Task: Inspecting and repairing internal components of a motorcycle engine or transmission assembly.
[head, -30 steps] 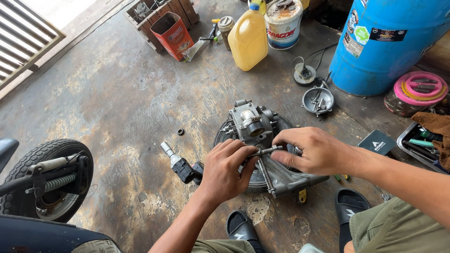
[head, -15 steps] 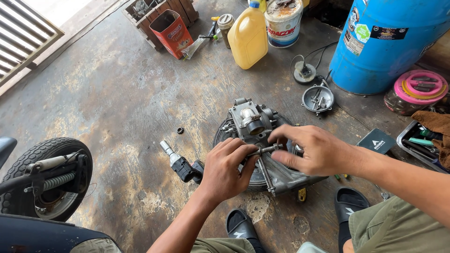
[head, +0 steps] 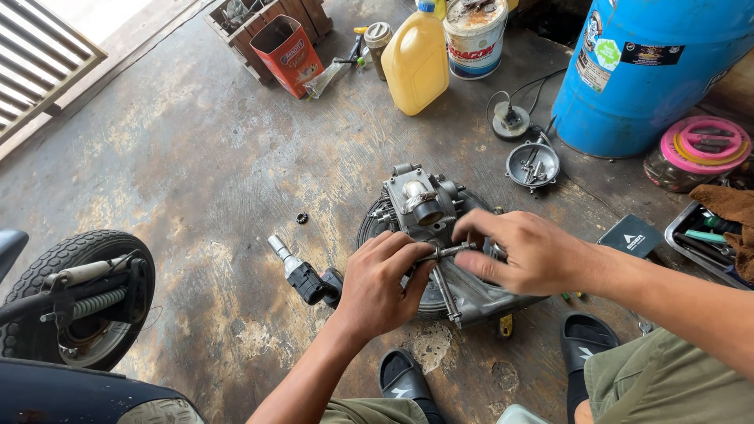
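A grey metal engine block [head: 424, 206] lies on the stained concrete floor, resting on a dark round part [head: 369, 228]. A T-shaped metal wrench [head: 444, 276] stands on the engine casing. My left hand [head: 380, 284] grips the left end of its crossbar. My right hand [head: 525, 253] holds the right end, fingers curled over the bar and the casing. A black power tool with a metal nose [head: 302, 273] lies just left of my left hand.
A motorcycle wheel [head: 75, 298] stands at the left. A yellow jug [head: 415, 59], a white bucket [head: 473, 35] and a red can [head: 287, 53] sit at the back. A blue drum [head: 664, 67] rises at the right, with a round metal cover [head: 532, 165] and a tool tray [head: 707, 239] nearby.
Both hands stay on the wrench's crossbar with only a slight shift. Nothing else has moved.
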